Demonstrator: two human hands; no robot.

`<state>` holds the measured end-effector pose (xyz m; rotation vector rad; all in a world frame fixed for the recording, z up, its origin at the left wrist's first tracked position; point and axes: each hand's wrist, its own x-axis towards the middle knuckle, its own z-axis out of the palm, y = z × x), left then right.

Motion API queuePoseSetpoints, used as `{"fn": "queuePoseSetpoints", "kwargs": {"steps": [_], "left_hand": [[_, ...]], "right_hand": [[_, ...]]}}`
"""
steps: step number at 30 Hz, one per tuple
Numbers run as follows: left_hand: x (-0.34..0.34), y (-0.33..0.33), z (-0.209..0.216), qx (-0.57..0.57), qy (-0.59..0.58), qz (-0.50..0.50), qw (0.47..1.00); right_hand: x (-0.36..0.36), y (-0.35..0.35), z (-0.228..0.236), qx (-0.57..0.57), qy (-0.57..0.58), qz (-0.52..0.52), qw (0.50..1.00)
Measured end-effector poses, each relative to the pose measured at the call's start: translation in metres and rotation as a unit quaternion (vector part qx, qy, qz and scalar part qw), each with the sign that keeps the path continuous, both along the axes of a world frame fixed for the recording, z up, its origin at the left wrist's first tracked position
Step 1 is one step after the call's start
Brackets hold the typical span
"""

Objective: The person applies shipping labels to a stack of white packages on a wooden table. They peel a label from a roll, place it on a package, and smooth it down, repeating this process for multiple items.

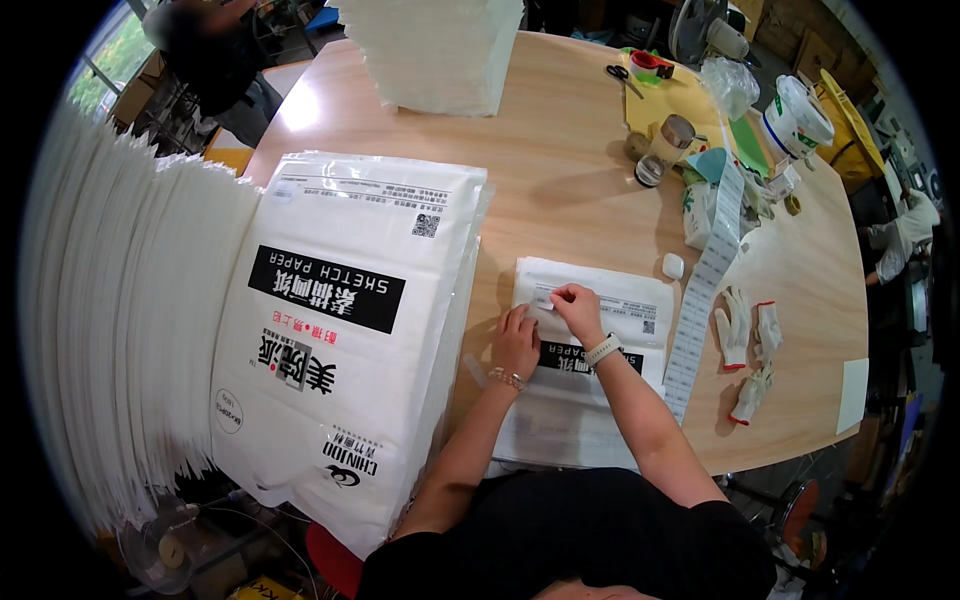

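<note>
A flat plastic-wrapped pack of sketch paper, white with a black printed band, lies in front of me on the table. My right hand is above its upper left part, thumb and finger pinched on a small white sticker label. Just left of it, my left hand rests at the pack's left edge, fingers extended toward the label. A long strip of labels runs down along the pack's right side. To the left lies a stack of larger wrapped sketch paper packs.
Tall stacks of white paper stand at far left and at the back. On the right are work gloves, a small white case, a glass jar, scissors and a white bucket. Another person stands back left.
</note>
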<state>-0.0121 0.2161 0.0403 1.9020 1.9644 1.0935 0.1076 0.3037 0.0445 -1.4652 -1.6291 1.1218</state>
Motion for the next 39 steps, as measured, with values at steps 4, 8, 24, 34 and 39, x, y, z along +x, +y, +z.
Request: {"fn": "queuePoseSetpoints", "kwargs": {"steps": [4, 8, 24, 34, 39], "left_hand": [[0.0, 0.002, -0.003, 0.007, 0.018, -0.01, 1.0], [0.0, 0.003, 0.0, -0.01, 0.055, -0.027, 0.998], [0.002, 0.004, -0.017, -0.063, 0.118, -0.044, 0.99], [-0.007, -0.011, 0.005, 0.001, -0.058, -0.011, 0.998], [-0.016, -0.031, 0.025, 0.018, -0.082, 0.002, 0.996]], "right_hand": [[0.001, 0.001, -0.004, 0.006, -0.012, 0.006, 1.0], [-0.001, -0.002, 0.0, 0.015, -0.019, 0.002, 1.0], [0.006, 0.003, 0.026, 0.177, -0.314, -0.021, 0.933], [0.075, 0.064, 0.039, 0.013, -0.212, 0.143, 0.967], [0.075, 0.051, 0.057, 0.153, -0.241, 0.181, 0.941]]}}
